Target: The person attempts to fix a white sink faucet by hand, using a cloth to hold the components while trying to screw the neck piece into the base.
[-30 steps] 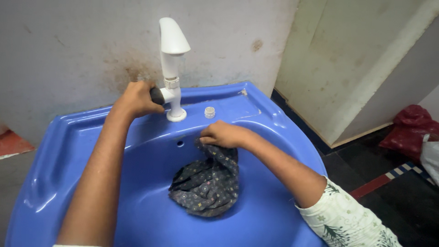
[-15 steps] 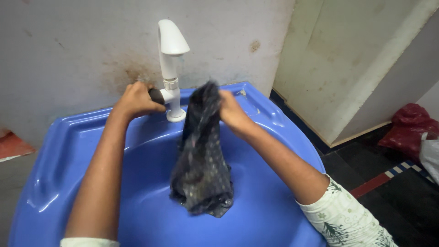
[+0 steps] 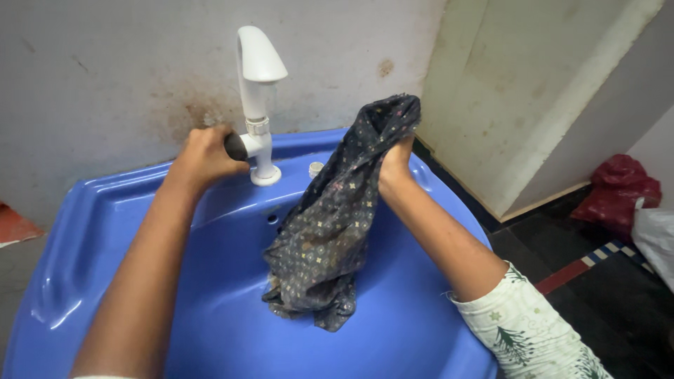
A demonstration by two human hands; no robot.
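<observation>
blue sink [image 3: 84, 231]: glossy wall-mounted basin, rim running from lower left to right; overflow hole in the back wall of the bowl, small metal stud [image 3: 316, 168] on the back ledge.
white tap [image 3: 258, 91]: upright plastic pillar with a curved spout, standing on the back ledge; dark handle [image 3: 235, 147] sticks out to its left.
left hand [image 3: 203, 158]: fingers curled shut around the dark handle, forearm lying across the left of the bowl.
right hand [image 3: 395, 163]: closed on the upper part of the dark patterned cloth [image 3: 330, 224], mostly hidden behind the fabric; forearm rises from a white printed sleeve [image 3: 533, 330].
dark patterned cloth: charcoal fabric with small pale motifs, hanging as a long drape from the right hand, its top level with the tap's middle, its bottom bunched on the bowl floor. it hides the drain and part of the back wall.
surroundings: stained grey wall [image 3: 105, 70] behind the sink; pale panel [image 3: 533, 91] to the right; dark floor with a red stripe; red bag [image 3: 621, 186] and a white bag [image 3: 656, 238] at the far right.
change: a second ago the cloth lay heaped in the bowl under the right hand; half a second ago it was lifted beside the tap; now it is raised higher and further right. the left hand has stayed on the handle.
</observation>
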